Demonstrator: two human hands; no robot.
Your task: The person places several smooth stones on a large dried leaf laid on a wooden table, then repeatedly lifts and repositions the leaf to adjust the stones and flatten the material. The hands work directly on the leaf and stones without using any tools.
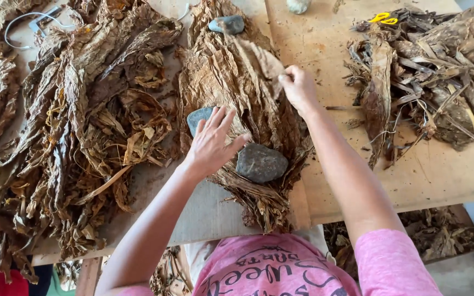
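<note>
A stack of flattened brown dried leaves (231,77) lies in the middle of the wooden table (325,44). My left hand (210,143) rests flat on the stack with fingers spread, between a grey-blue stone (198,117) and a larger dark grey stone (260,162). My right hand (297,87) pinches the edge of the top leaf (259,57) at the stack's right side. A third grey stone (227,24) weighs down the far end of the stack.
A big loose heap of crumpled dried leaves (83,120) fills the left side. A pile of leaf stems and scraps (434,71) lies at the right, with yellow scissor handles (382,18) behind it. More leaves lie under the table (434,235).
</note>
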